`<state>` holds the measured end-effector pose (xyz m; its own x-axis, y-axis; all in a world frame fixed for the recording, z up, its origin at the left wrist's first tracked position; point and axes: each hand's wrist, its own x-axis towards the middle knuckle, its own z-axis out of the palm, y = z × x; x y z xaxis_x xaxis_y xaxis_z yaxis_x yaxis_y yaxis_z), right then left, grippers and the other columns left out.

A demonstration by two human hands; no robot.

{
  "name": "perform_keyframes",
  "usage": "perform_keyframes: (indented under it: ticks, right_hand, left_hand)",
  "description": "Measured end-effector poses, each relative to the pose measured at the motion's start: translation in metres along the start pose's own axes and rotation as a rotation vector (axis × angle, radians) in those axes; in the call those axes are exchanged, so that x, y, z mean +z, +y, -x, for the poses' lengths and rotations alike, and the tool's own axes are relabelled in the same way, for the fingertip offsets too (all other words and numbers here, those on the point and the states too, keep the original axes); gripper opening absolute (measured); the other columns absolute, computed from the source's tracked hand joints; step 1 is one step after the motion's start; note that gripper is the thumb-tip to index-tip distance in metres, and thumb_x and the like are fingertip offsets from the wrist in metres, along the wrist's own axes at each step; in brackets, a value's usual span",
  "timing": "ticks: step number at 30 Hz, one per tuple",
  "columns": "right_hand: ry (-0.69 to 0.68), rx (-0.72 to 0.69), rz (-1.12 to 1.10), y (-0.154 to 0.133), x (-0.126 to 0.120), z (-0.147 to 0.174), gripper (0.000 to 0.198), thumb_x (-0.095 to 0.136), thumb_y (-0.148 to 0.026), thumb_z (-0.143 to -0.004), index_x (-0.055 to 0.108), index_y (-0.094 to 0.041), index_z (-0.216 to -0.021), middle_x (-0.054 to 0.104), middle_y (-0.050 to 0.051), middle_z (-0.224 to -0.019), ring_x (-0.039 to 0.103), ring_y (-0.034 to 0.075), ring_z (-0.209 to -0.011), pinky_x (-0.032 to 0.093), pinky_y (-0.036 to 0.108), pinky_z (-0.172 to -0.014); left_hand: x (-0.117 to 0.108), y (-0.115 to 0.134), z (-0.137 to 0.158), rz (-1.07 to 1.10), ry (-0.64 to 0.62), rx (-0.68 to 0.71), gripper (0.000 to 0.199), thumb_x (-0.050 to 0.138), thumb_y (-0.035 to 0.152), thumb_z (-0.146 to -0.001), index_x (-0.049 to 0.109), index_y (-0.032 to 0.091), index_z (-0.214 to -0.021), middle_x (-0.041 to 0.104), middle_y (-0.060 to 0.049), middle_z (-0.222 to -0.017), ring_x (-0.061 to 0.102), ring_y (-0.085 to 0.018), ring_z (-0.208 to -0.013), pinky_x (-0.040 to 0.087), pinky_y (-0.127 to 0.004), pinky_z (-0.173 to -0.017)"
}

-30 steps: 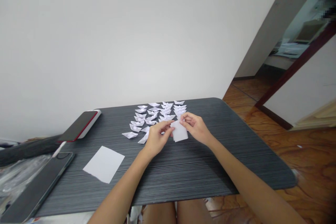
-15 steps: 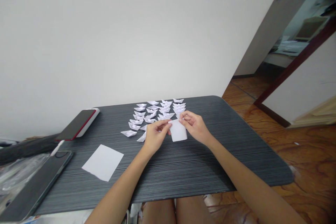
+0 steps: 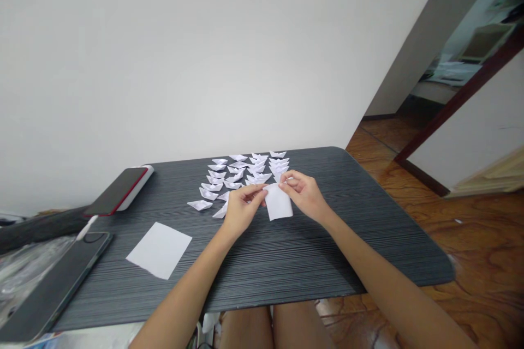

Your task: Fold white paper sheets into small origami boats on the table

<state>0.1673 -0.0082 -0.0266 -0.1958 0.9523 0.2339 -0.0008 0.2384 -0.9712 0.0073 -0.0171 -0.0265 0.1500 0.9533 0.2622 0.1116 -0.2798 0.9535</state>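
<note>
Between my two hands is a small white folded sheet of paper [image 3: 279, 205], raised a little over the dark table. My left hand [image 3: 244, 204] pinches its upper left corner between thumb and fingers. At the upper right corner, my right hand [image 3: 302, 192] grips the same paper with thumb and fingertips. Just beyond my hands stand several folded white paper boats [image 3: 257, 169] in rows, partly hidden by my fingers. A flat square sheet of white paper [image 3: 159, 251] lies on the table left of my left forearm.
The dark, striped table [image 3: 327, 267] has rounded right corners and meets a white wall [image 3: 204, 54] at the back. On the left, a red-edged phone [image 3: 118, 191] rests on a white object. Nearer lies another dark device [image 3: 57, 289], with a white cable plug [image 3: 87, 227] beside it.
Both hands keep hold of the paper, which has tilted slightly. The whole view has shifted a little; the boats and the loose sheet stay where they were on the table.
</note>
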Motion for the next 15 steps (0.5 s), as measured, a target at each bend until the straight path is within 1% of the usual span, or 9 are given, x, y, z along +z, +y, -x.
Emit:
perform_keyframes:
  ticks: [4, 8, 9, 11, 13, 14, 15]
  right_hand:
    - [-0.007, 0.054, -0.044, 0.0002, -0.0004, -0.0001, 0.019, 0.058, -0.032, -0.068, 0.047, -0.018, -0.075, 0.053, -0.005, -0.050, 0.048, 0.009, -0.044, 0.034, 0.019, -0.043]
    - [-0.102, 0.193, -0.157, 0.0010, -0.0009, 0.0002, 0.035, 0.062, -0.031, -0.064, 0.047, -0.018, -0.092, 0.063, -0.001, -0.061, 0.058, 0.013, -0.052, 0.042, 0.023, -0.048]
    - [-0.119, 0.218, -0.184, 0.0013, -0.0007, 0.0003, 0.037, 0.063, -0.031, -0.063, 0.048, -0.017, -0.094, 0.064, 0.000, -0.063, 0.059, 0.014, -0.053, 0.043, 0.023, -0.049]
    - [-0.138, 0.250, -0.239, 0.0019, 0.0000, 0.0006, 0.035, 0.064, -0.030, -0.063, 0.051, -0.016, -0.092, 0.065, 0.002, -0.065, 0.060, 0.014, -0.054, 0.043, 0.024, -0.051]
    - [-0.154, 0.286, -0.312, 0.0027, 0.0010, 0.0006, 0.032, 0.064, -0.029, -0.063, 0.052, -0.016, -0.089, 0.065, 0.002, -0.064, 0.060, 0.014, -0.054, 0.044, 0.024, -0.052]
    - [-0.157, 0.308, -0.352, 0.0030, 0.0014, 0.0005, 0.031, 0.065, -0.028, -0.063, 0.052, -0.016, -0.089, 0.065, 0.002, -0.064, 0.060, 0.013, -0.054, 0.044, 0.023, -0.052]
    - [-0.155, 0.330, -0.391, 0.0034, 0.0017, 0.0003, 0.031, 0.065, -0.026, -0.062, 0.053, -0.016, -0.088, 0.065, 0.002, -0.063, 0.060, 0.013, -0.055, 0.044, 0.023, -0.052]
  left_hand:
    - [-0.0014, 0.0015, -0.0013, 0.043, -0.008, -0.060, 0.022, 0.060, 0.028, -0.066, 0.067, 0.011, -0.080, 0.063, -0.002, -0.058, 0.053, -0.011, -0.048, 0.046, -0.023, -0.051]
    - [-0.0035, 0.0034, -0.0016, 0.055, -0.033, -0.114, 0.023, 0.060, 0.027, -0.066, 0.065, 0.010, -0.080, 0.057, 0.000, -0.048, 0.046, -0.007, -0.040, 0.038, -0.019, -0.041]
    - [-0.0038, 0.0037, -0.0017, 0.056, -0.045, -0.119, 0.023, 0.060, 0.027, -0.067, 0.065, 0.009, -0.080, 0.056, 0.001, -0.047, 0.044, -0.006, -0.039, 0.036, -0.018, -0.039]
    - [-0.0043, 0.0047, -0.0019, 0.050, -0.074, -0.121, 0.024, 0.059, 0.027, -0.068, 0.064, 0.008, -0.082, 0.055, 0.001, -0.046, 0.042, -0.006, -0.037, 0.035, -0.018, -0.038]
    - [-0.0051, 0.0064, -0.0018, 0.011, -0.100, -0.094, 0.027, 0.056, 0.028, -0.070, 0.063, 0.008, -0.088, 0.056, 0.000, -0.048, 0.044, -0.007, -0.038, 0.036, -0.019, -0.039]
    - [-0.0059, 0.0076, -0.0015, -0.036, -0.102, -0.050, 0.028, 0.055, 0.027, -0.072, 0.062, 0.009, -0.092, 0.058, -0.002, -0.053, 0.048, -0.008, -0.042, 0.039, -0.021, -0.041]
    - [-0.0069, 0.0092, -0.0010, -0.102, -0.097, 0.025, 0.028, 0.053, 0.026, -0.073, 0.061, 0.010, -0.095, 0.061, -0.005, -0.062, 0.053, -0.011, -0.049, 0.042, -0.023, -0.047]
